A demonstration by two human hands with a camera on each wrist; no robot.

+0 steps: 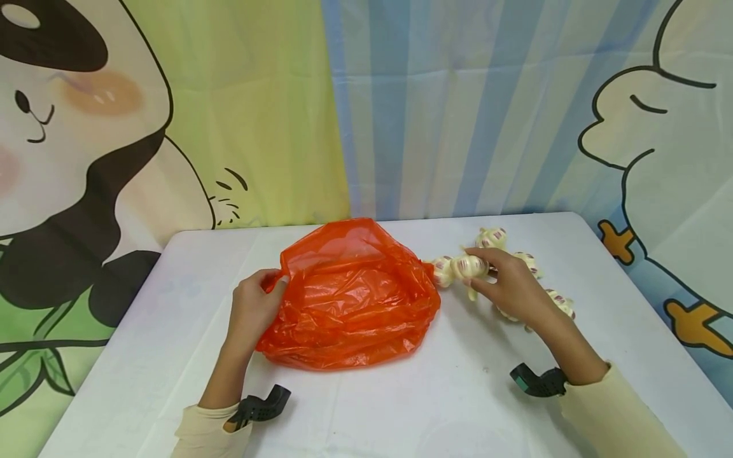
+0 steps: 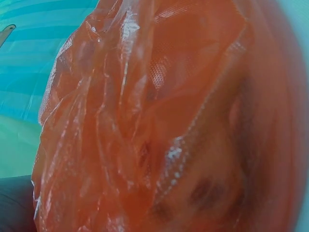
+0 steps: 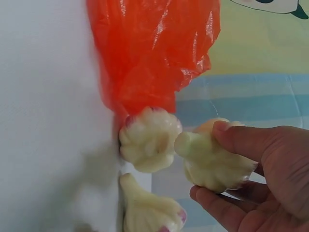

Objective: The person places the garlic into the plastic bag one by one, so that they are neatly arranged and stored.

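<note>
An orange-red plastic bag (image 1: 349,299) lies puffed up on the white table. My left hand (image 1: 254,312) pinches its left edge between thumb and fingers; in the left wrist view the bag's film (image 2: 111,116) covers most of the picture. To the right of the bag, my right hand (image 1: 515,286) grips a garlic bulb (image 3: 212,162) with thumb and fingertips. A second garlic bulb (image 3: 149,140) sits against the bag's right end, beside the held one. Several more bulbs lie around and under the right hand, partly hidden by it, such as one garlic bulb (image 1: 491,238) behind it.
The white table (image 1: 435,407) ends at the back against a printed curtain (image 1: 424,108) with a panda and a white cartoon figure. A black wrist device (image 1: 260,406) is on the left wrist, and another black device (image 1: 538,380) on the right.
</note>
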